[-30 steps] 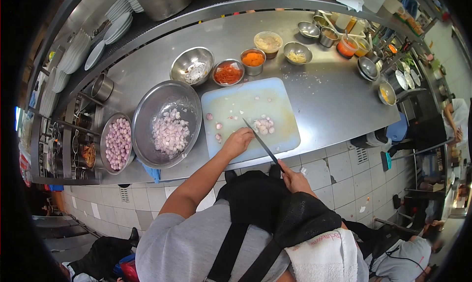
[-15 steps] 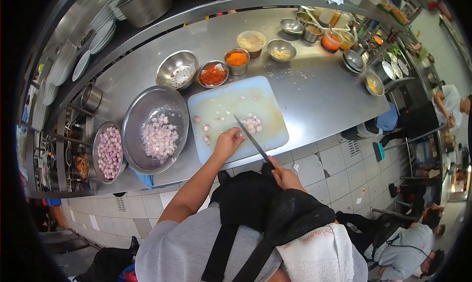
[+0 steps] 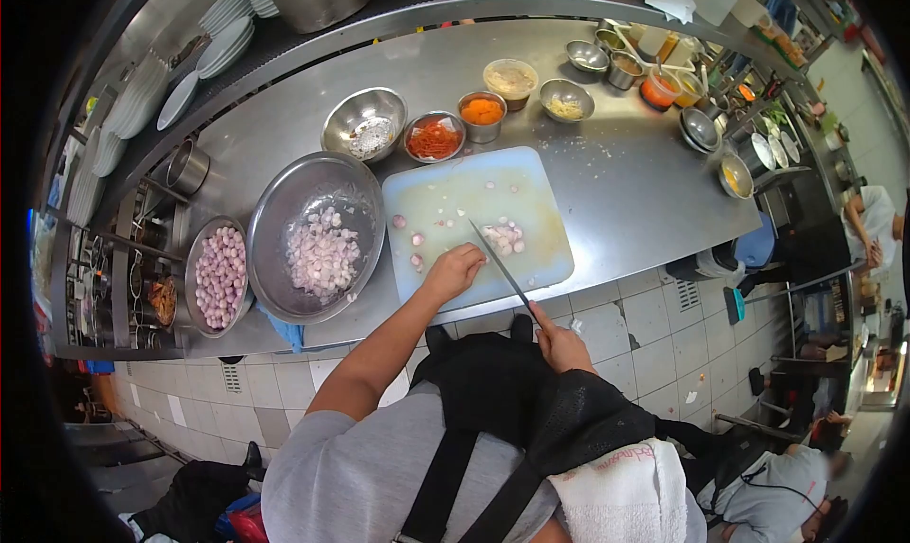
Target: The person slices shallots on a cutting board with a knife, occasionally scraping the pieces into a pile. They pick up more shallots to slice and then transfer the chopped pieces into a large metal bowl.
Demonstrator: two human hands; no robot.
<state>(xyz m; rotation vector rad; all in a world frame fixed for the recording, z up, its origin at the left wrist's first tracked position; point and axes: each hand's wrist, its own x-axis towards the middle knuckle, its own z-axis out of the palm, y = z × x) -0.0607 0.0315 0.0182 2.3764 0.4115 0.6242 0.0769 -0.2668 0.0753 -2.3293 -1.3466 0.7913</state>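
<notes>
My right hand grips the handle of a long knife, its blade slanting across the pale cutting board. Left of the blade, my left hand rests low over the board with its fingers bent together beside the edge. What its fingertips hold, if anything, is too small to make out. Just right of the blade sits a small heap of cut shallots. Whole peeled shallots and small scraps lie at the board's left side.
A large metal bowl of cut shallots stands left of the board, beside a bowl of whole shallots. Behind the board are bowls of red strips and orange food. A shelf runs above. Other people are at the right.
The view has shifted, so the counter appears farther right. My left fingers have drawn closer together near the blade. The knife stays in my right hand at nearly the same spot over the board.
</notes>
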